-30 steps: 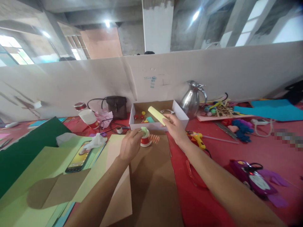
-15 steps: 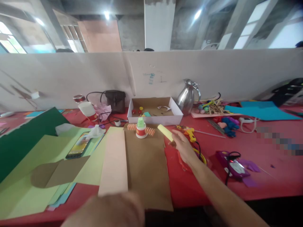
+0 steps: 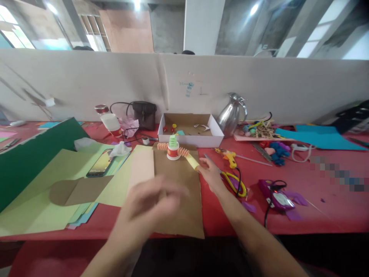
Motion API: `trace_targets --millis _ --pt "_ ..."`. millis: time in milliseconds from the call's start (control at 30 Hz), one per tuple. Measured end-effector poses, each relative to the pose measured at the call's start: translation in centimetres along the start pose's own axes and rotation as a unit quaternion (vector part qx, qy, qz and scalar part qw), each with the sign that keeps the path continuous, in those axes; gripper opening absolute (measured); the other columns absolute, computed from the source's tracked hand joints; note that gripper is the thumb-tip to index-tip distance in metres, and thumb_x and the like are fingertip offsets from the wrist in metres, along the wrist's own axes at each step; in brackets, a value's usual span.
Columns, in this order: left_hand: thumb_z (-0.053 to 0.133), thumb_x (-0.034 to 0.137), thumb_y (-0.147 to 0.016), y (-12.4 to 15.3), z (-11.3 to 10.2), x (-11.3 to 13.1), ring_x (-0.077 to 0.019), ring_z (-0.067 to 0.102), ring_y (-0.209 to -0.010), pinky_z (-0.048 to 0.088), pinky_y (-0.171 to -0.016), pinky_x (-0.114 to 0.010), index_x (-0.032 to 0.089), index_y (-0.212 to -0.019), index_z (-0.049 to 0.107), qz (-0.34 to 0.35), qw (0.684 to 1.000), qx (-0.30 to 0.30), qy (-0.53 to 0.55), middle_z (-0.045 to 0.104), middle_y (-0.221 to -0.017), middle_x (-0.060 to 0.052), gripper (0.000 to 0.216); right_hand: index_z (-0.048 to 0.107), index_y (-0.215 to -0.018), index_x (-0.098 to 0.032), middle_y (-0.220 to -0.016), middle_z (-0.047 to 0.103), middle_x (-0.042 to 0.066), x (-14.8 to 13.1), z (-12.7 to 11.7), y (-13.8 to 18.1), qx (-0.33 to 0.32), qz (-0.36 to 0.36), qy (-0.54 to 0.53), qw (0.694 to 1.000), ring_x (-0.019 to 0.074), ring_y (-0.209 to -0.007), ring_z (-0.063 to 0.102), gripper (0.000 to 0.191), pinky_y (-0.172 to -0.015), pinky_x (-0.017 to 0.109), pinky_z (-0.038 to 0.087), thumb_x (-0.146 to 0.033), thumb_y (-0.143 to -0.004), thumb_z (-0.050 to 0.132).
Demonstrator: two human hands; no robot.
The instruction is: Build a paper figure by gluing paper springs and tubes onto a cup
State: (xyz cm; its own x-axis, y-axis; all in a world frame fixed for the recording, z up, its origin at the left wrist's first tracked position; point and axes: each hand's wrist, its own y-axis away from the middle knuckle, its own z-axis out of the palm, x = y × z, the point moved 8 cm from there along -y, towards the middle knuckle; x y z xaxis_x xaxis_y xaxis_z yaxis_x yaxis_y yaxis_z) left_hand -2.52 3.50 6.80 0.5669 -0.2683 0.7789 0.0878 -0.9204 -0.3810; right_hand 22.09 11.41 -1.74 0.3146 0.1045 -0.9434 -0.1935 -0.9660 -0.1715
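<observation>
My right hand [image 3: 211, 175] pinches a pale yellow paper roll [image 3: 191, 161] low over the brown paper sheet [image 3: 178, 192], close to a small figure. That figure [image 3: 173, 148] has a red and white base, a green pleated top and orange pleated arms, and stands at the brown sheet's far end. My left hand [image 3: 150, 206] hovers nearer to me above the brown sheet, smeared by motion, fingers apparently spread with nothing in them. A shallow white cardboard box [image 3: 215, 134] with small bits lies behind the figure.
Green, peach and dark green paper sheets [image 3: 43, 173] and a phone [image 3: 100, 164] lie at left. A yellow glue gun [image 3: 230, 157], yellow-handled scissors [image 3: 235, 180], a steel jug [image 3: 232, 115], a purple gadget [image 3: 275, 194] and craft scraps sit at right. A white partition [image 3: 259, 88] backs the red table.
My left hand let go of the figure's green top and pulled back toward me. My right hand carried the yellow roll from over the box down beside the figure. The camera backed away.
</observation>
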Motion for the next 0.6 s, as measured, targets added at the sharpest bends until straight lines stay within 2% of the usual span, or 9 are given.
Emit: trace_targets --millis 67,133,267,333,400,500,600 --pt "0.059 0.041 -0.085 -1.9 1.6 -1.0 -0.0228 0.067 -0.088 0.053 -0.074 -0.033 0.024 -0.106 0.07 -0.056 0.996 -0.045 -0.044 0.072 -0.1 -0.005 0.029 0.068 -0.098 -0.019 -0.098 0.07 0.008 -1.2 -0.7 -0.3 0.005 -0.039 0.05 0.998 0.022 -0.084 0.067 0.026 -0.081 0.039 0.055 -0.024 -0.076 0.056" --pt "0.062 0.037 -0.08 -4.3 3.3 -2.8 -0.0224 0.067 -0.091 0.05 -0.078 -0.031 0.02 -0.108 0.069 -0.118 0.985 -0.075 -0.104 0.073 -0.1 -0.006 0.033 0.07 -0.09 -0.019 -0.093 0.071 0.009 -2.6 -1.6 -0.4 0.019 -0.075 0.097 0.992 0.0234 -0.086 0.066 0.024 -0.087 0.041 0.051 -0.019 -0.077 0.05" --pt "0.075 0.037 -0.065 -8.3 6.0 -5.7 -0.0287 0.061 -0.108 0.039 -0.097 -0.037 0.019 -0.101 0.069 -0.149 0.971 -0.059 -0.18 0.073 -0.101 -0.008 0.041 0.071 -0.089 -0.017 -0.096 0.07 0.013 -4.4 -3.7 0.4 0.046 -0.124 0.164 0.978 0.0271 -0.09 0.064 0.028 -0.088 0.042 0.047 -0.015 -0.078 0.046" --pt "0.077 0.042 -0.061 -9.0 7.1 -6.6 -0.0308 0.057 -0.113 0.035 -0.1 -0.04 0.019 -0.103 0.066 -0.16 0.965 -0.038 -0.203 0.071 -0.106 -0.01 0.048 0.072 -0.091 -0.017 -0.094 0.071 0.014 -4.7 -5.0 1.4 0.057 -0.137 0.188 0.971 0.0271 -0.087 0.065 0.028 -0.085 0.041 0.047 -0.016 -0.079 0.046" --pt "0.076 0.048 -0.061 -9.1 7.9 -7.2 -0.0326 0.055 -0.113 0.037 -0.097 -0.04 0.02 -0.105 0.064 -0.179 0.959 -0.014 -0.219 0.069 -0.111 -0.012 0.053 0.072 -0.091 -0.018 -0.092 0.072 0.012 -4.9 -6.3 2.7 0.068 -0.156 0.218 0.961 0.0258 -0.083 0.066 0.028 -0.081 0.039 0.049 -0.018 -0.081 0.046" --pt "0.071 0.051 -0.065 -8.8 8.6 -7.4 -0.0336 0.054 -0.111 0.041 -0.088 -0.039 0.023 -0.099 0.064 -0.208 0.951 0.016 -0.23 0.071 -0.101 -0.01 0.044 0.072 -0.093 -0.019 -0.093 0.073 0.009 -5.5 -8.5 4.4 0.098 -0.18 0.249 0.947 0.0237 -0.081 0.067 0.027 -0.077 0.035 0.05 -0.021 -0.084 0.047" --pt "0.069 0.048 -0.069 -8.5 8.8 -7.1 -0.0329 0.054 -0.111 0.041 -0.087 -0.04 0.023 -0.094 0.063 -0.234 0.941 0.05 -0.24 0.071 -0.098 -0.009 0.036 0.072 -0.095 -0.019 -0.093 0.074 0.008 -6.2 -10.8 5.4 0.142 -0.18 0.246 0.942 0.0221 -0.079 0.068 0.025 -0.074 0.032 0.051 -0.024 -0.086 0.049"
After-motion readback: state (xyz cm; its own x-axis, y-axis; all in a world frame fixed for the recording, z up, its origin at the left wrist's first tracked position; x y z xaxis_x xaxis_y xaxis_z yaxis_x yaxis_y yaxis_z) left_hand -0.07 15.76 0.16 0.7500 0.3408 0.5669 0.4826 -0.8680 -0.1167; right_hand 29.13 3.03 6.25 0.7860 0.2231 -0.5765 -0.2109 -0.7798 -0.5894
